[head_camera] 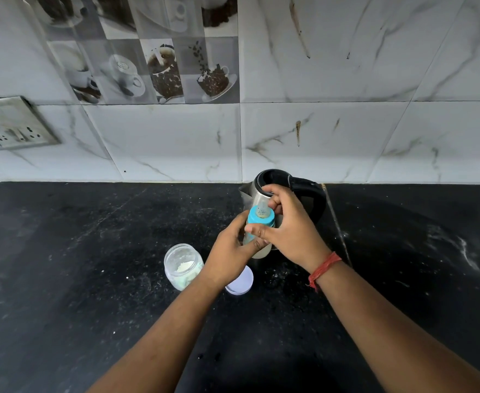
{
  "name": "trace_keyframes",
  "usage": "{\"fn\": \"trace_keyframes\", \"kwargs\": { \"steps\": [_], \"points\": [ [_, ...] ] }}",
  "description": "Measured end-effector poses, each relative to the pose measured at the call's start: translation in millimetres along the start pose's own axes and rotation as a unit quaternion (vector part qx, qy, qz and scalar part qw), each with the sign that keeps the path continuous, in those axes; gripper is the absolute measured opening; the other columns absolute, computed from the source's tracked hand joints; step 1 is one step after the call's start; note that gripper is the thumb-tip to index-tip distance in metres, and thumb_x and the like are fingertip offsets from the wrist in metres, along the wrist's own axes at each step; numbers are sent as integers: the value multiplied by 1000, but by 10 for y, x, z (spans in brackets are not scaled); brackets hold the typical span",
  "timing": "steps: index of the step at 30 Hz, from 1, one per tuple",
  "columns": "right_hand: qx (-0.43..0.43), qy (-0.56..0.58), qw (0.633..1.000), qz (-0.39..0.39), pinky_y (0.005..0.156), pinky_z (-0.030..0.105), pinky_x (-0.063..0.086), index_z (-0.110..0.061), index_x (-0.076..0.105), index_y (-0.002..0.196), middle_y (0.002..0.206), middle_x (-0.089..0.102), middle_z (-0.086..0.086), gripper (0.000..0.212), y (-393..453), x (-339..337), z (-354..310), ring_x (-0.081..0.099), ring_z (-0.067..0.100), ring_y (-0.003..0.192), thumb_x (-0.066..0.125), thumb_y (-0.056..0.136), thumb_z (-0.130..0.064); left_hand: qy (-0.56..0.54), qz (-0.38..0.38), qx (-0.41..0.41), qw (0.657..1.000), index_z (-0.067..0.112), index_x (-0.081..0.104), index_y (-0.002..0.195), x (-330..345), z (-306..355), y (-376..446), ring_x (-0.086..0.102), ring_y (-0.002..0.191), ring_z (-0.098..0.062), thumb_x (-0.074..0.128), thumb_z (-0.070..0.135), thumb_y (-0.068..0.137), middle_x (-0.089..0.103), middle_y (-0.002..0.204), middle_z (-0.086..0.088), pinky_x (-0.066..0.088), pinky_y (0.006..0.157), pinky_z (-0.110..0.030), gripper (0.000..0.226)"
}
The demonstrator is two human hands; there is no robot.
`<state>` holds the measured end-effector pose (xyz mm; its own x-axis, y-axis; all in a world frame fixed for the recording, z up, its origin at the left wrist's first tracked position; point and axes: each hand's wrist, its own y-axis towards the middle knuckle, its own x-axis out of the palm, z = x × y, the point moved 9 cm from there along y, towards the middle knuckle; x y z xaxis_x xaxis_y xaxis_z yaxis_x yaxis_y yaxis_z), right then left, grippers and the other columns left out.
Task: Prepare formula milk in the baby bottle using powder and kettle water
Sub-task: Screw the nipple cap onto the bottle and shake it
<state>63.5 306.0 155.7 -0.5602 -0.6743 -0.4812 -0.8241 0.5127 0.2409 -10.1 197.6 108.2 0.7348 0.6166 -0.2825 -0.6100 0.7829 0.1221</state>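
A baby bottle [262, 252] with whitish liquid in its base stands in front of the steel kettle [257, 195] on the black counter. My left hand [228, 255] wraps around the bottle's body. My right hand [289, 225] grips its blue teat cap [260, 218] from the right, fingers curled around the ring. The kettle has a black handle and its lid is open. An open clear jar [182, 265] with white powder in it stands to the left of the bottle.
The jar's pale lid [243, 282] lies on the counter behind my left wrist. White powder specks are scattered on the counter [91, 265]. A marble-tiled wall rises behind, with a switch and socket plate [14, 124] at the far left.
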Motion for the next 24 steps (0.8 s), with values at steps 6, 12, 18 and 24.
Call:
{"fn": "trace_keyframes", "kwargs": {
  "steps": [6,12,18,24],
  "points": [
    [-1,172,977,-127,112,40,43,-32,37,143,137,62,1,71,8,17,15,56,16,132,72,88,-5,-27,7,-12,1000,20,55,142,-62,-31,21,67,117,-8,78,22,90,70,126,8,53,100,-26,56],
    [12,91,996,-22,102,30,51,-27,45,140,114,61,-9,75,39,-14,23,62,10,112,85,78,-14,-29,5,-5,1000,19,55,142,-40,2,29,66,117,-6,77,23,91,70,126,10,52,99,-24,56],
    [20,161,974,-156,111,34,45,-20,44,143,136,61,6,64,41,25,28,58,15,128,74,87,-7,-44,-27,-18,998,25,57,140,-68,-19,22,65,121,-13,76,32,90,70,129,7,51,108,-42,55],
    [23,208,973,-99,112,48,43,-25,54,134,129,68,3,61,30,-1,33,61,21,125,79,81,-10,-51,-29,-9,998,21,55,143,-69,33,32,65,123,-15,75,31,89,70,130,6,50,108,-41,58]
  ]
}}
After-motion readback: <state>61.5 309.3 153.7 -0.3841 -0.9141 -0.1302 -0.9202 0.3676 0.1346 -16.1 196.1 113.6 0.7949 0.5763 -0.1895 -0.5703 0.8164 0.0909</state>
